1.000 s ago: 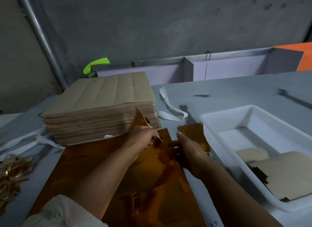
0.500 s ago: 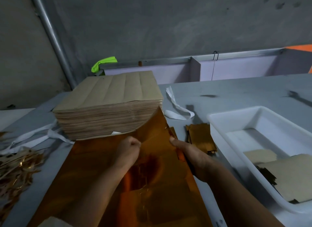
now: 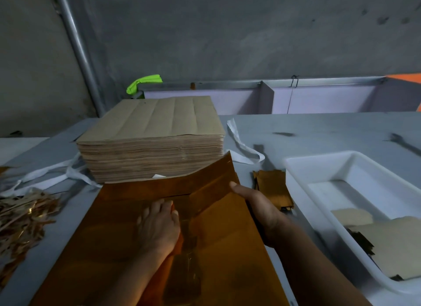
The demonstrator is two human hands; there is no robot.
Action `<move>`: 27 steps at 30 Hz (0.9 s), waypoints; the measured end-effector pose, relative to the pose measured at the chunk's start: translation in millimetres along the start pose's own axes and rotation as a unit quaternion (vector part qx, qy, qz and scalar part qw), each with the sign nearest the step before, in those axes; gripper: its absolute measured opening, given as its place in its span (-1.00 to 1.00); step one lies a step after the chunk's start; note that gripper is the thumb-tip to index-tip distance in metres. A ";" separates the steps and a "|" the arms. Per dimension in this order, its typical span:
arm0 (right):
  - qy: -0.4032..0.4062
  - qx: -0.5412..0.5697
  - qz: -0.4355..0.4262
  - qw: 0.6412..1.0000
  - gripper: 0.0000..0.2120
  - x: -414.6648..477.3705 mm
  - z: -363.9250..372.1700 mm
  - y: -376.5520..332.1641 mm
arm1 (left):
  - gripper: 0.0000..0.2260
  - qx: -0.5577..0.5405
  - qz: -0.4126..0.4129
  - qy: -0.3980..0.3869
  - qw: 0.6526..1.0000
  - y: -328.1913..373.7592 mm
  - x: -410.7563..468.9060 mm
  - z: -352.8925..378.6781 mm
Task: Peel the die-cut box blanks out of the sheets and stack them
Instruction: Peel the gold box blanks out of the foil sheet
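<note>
A second ago the left hand [image 3: 159, 228] pinched a narrow raised tip of the glossy orange-gold foil sheet [image 3: 109, 237]; half a second ago it sat balled on the sheet; now it lies flat there, fingers straight and spread; the sheet's far right corner, first a thin peak, now rises as a broad flap [image 3: 211, 180] beside the tall stack of brown card sheets [image 3: 155, 141]; the right hand [image 3: 257, 205] now holds that flap's edge, thumb on top.

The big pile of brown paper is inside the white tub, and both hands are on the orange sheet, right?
Not quite. The pile of brown paper stands on the table, left of the white tub, not inside it, as the head view shows. The left hand and right hand are indeed on the orange sheet.
</note>
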State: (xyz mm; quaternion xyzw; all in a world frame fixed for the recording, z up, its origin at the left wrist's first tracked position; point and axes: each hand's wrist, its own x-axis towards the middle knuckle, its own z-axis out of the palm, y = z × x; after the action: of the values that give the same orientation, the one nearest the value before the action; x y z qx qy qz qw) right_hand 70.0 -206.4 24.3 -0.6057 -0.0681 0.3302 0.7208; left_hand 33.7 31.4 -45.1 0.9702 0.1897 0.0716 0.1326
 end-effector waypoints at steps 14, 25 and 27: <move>0.041 0.086 -0.096 0.991 -0.59 11.1 16.6 7.6 | -0.60 0.005 0.010 0.028 1.000 3.5 -3.9 -2.2; 0.098 0.029 -0.014 0.995 -0.50 -0.9 -5.0 -0.8 | -0.59 0.015 -0.030 0.012 0.999 3.9 6.4 3.3; 0.121 0.002 0.020 0.992 -0.46 -0.8 -3.1 -0.7 | -0.60 0.013 -0.030 0.018 0.999 2.6 4.1 1.1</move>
State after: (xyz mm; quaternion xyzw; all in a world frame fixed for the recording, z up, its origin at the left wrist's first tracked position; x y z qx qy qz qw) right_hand 71.2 -209.5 24.4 -0.6410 0.0328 0.2686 0.7183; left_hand 38.6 30.4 -45.0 0.9644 0.2217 0.0826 0.1184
